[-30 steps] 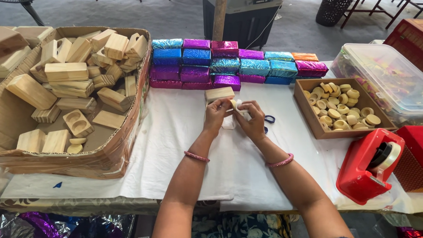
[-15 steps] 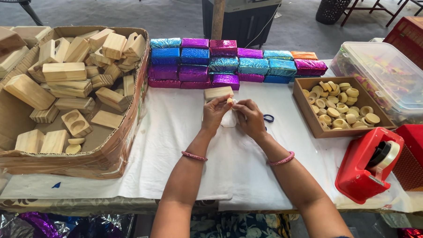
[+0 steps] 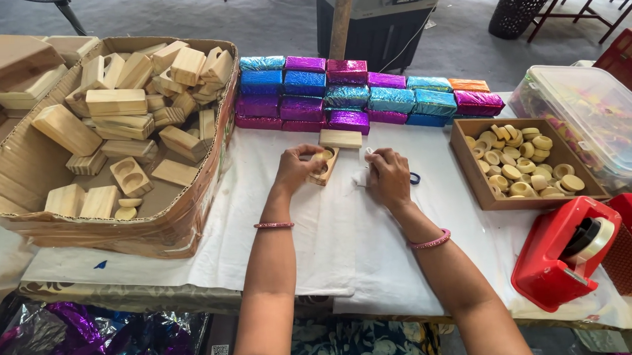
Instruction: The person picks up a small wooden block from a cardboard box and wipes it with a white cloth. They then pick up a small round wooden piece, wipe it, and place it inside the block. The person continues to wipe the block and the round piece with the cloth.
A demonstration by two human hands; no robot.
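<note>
- Head view: left hand (image 3: 298, 167) pinches a small round wooden piece (image 3: 324, 155) over a wooden block (image 3: 325, 167) lying on the white cloth (image 3: 275, 221).
- Right hand (image 3: 388, 178) — fingers curled on something white (possibly paper) — beside scissors (image 3: 414, 177).
- Foil-wrapped blocks (image 3: 348, 92) stacked behind.

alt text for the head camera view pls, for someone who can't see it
A person's left hand holds a small wooden block with round hollows on a white-covered table, while the right hand rests beside it. A cardboard box of wooden blocks sits left, foil-wrapped blocks behind, a tray of wooden discs and a red tape dispenser right.
</note>
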